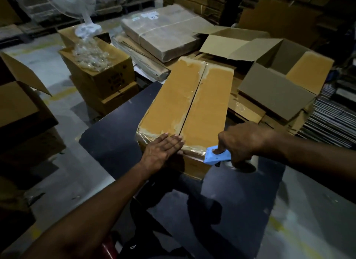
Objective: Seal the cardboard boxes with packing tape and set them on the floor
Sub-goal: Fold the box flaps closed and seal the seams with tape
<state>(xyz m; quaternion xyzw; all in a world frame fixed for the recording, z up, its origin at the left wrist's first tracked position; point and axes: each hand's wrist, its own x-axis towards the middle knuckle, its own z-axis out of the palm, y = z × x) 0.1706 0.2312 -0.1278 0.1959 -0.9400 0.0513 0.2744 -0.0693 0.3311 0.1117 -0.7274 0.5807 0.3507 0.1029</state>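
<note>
Cardboard box lies on the dark desk, its near edge under the flat, straight fingers of the left hand. Right-hand fingers, curled round the blue tape dispenser, sit at the near right corner. Clear tape wraps that edge, but the centre seam beyond the fingertips looks open, so sealing seems partway done and the move to the floor remains.

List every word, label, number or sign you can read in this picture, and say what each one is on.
No text here can be read with certainty.
White labels on the wrapped flat bundle: print too small and blurred to read.
Dark printed marks on the side of the brown carton left of the table: blurred, not legible.
Blue tape dispenser and the box being taped: no lettering visible.
</note>
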